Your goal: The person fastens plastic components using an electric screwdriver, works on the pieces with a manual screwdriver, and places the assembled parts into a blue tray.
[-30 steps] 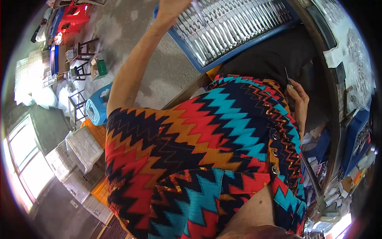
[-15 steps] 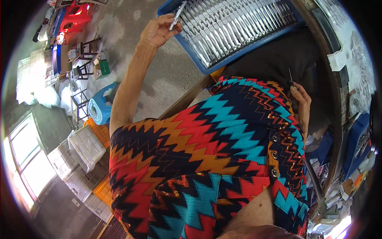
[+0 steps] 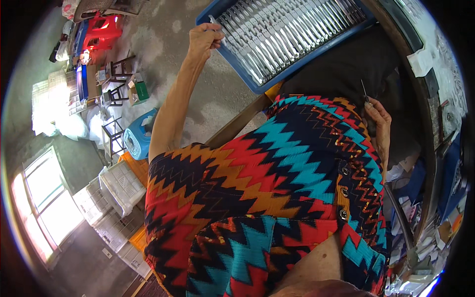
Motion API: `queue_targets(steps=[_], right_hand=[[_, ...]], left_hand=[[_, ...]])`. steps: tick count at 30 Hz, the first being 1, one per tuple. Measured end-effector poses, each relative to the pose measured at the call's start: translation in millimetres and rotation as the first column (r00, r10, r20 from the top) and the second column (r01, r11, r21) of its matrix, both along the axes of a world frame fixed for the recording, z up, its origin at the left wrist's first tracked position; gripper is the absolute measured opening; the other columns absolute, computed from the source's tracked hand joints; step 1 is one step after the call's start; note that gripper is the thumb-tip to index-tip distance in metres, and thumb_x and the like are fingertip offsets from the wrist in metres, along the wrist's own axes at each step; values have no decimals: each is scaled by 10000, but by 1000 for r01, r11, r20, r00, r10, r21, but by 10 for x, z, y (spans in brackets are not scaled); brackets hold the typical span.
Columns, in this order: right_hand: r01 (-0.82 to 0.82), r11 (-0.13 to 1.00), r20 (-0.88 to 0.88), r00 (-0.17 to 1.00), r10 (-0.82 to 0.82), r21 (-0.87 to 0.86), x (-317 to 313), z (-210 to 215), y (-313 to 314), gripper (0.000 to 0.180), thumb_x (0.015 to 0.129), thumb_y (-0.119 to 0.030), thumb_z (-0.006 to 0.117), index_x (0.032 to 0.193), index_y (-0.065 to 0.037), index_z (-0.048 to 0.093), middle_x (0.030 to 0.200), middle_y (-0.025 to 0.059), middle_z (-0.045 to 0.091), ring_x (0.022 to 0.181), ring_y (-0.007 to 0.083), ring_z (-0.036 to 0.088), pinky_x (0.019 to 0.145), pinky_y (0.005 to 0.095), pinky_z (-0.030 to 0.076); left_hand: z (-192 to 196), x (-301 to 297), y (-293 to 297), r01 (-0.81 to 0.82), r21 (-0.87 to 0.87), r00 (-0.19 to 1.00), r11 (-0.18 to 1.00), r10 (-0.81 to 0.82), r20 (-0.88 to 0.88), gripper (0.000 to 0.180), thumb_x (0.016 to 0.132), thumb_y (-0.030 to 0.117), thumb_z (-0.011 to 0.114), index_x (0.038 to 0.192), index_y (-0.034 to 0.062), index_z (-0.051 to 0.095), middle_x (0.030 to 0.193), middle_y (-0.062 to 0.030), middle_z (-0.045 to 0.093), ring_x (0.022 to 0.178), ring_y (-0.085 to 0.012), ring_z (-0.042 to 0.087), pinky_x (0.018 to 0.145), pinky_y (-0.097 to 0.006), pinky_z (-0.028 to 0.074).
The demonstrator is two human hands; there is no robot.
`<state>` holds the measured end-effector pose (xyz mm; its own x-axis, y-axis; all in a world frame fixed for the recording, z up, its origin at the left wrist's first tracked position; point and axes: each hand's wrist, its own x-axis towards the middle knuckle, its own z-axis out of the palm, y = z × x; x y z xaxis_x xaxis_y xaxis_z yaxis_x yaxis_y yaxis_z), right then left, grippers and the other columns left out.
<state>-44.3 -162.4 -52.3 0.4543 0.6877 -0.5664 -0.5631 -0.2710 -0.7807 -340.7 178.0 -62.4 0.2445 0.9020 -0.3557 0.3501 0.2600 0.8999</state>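
Note:
My left hand is stretched out to the near corner of a blue crate and is closed on a slim silver metal piece. The crate is packed with rows of several similar shiny metal pieces. My right hand rests by my side against a dark cloth and pinches a thin dark pointed tool that sticks upward. My zigzag-patterned dress in red, teal, orange and navy fills the middle of the view.
A concrete floor lies to the left, with red plastic stools, small metal stools and a blue roll. White and orange crates are stacked below. A cluttered bench edge runs down the right side.
My left hand has drawn back from over the rows of metal pieces to the crate's near corner, carrying one silver piece. My right hand has stayed by my side with its tool.

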Motion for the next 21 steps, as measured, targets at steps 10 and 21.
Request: queue_targets(steps=[10, 21], right_hand=[[-1, 1000, 2, 1000, 1, 23, 21, -55, -26, 190, 796, -70, 589, 956, 32, 584, 638, 10, 514, 499, 56, 423, 463, 163, 320], [-4, 997, -19, 1000, 5, 83, 29, -45, -56, 195, 790, -67, 594, 962, 24, 590, 658, 10, 537, 493, 52, 429, 453, 160, 321]], left_hand=[[-130, 47, 128, 117, -7, 956, 993, -114, -269, 115, 636, -20, 648, 744, -35, 611, 588, -74, 588, 444, -109, 533, 398, -216, 428], [-170, 263, 200, 404, 22, 624, 915, -258, -738, 68, 651, 56, 611, 629, -8, 615, 537, -78, 596, 427, -109, 552, 415, -212, 436]])
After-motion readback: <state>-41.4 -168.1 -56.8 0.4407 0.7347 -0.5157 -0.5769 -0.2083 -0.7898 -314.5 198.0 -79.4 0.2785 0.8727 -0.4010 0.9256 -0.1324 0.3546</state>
